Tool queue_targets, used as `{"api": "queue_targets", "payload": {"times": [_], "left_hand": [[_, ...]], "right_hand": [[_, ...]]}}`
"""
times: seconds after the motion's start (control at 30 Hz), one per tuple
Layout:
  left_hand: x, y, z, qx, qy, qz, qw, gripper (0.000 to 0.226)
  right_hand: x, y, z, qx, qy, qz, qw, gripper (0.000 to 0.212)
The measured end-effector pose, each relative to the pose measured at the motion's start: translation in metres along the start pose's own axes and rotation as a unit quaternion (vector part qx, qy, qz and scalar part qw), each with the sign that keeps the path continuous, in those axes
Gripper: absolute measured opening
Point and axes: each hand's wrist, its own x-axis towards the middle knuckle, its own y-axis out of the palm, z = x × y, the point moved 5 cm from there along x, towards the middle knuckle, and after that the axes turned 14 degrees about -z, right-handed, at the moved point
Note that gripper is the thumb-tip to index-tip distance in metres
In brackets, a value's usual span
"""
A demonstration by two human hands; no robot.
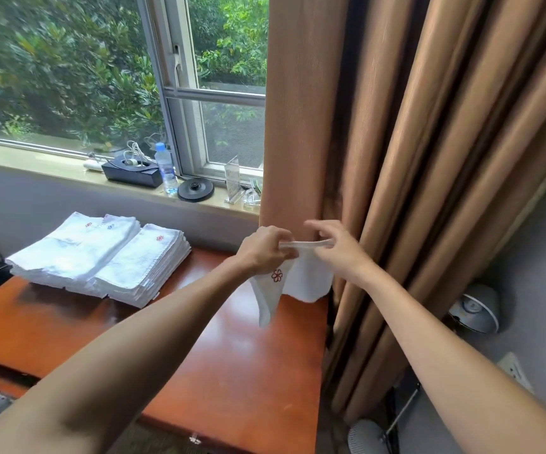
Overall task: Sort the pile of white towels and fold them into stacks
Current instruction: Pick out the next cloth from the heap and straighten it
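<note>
- Step in hand: one towel (301, 283) held up in the air for folding, over the right end of the desk (232, 355), just in front of the curtain (396, 158).
- L hand (266, 249): grip clamped on the towel's top edge, fingers curled round it.
- R hand (333, 247): grip pinched on the same edge, close beside L.
- Towel hangs below both hands, red flower mark showing, one corner drooping lower.
- Two folded stacks (147, 267) sit side by side at desk's left end, well apart from the hands.
- Next, prob: spread hands along the edge, match corners, fold, then carry left to the red-mark stack.
</note>
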Motion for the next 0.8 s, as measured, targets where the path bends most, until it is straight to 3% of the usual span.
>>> {"api": "queue_targets", "payload": {"times": [0.1,0.3,0.47,0.57,0.67,0.8], "left_hand": [[0.005,-0.001,-0.010,0.000,0.034,0.015,0.999,0.017],[0.005,-0.016,0.004,0.017,0.038,0.054,0.998,0.023],[-0.008,-0.025,0.031,-0.119,-0.005,0.006,0.993,0.013],[-0.007,-0.019,0.021,-0.172,-0.006,-0.002,0.985,0.016],[-0.004,-0.013,0.009,-0.177,-0.006,-0.011,0.984,0.015],[0.000,-0.015,0.004,-0.179,-0.027,-0.016,0.983,0.039]], "right_hand": [[-0.009,0.022,0.003,-0.029,-0.058,0.107,0.992,0.060],[0.003,0.015,-0.008,-0.085,-0.074,0.010,0.994,0.012],[-0.002,0.016,-0.017,-0.058,-0.047,-0.044,0.996,0.021],[-0.009,0.019,-0.002,0.001,-0.090,-0.096,0.991,0.027],[-0.014,0.026,0.016,0.025,-0.131,-0.097,0.986,0.023],[-0.020,0.028,0.022,0.037,-0.138,-0.100,0.985,0.017]]}}
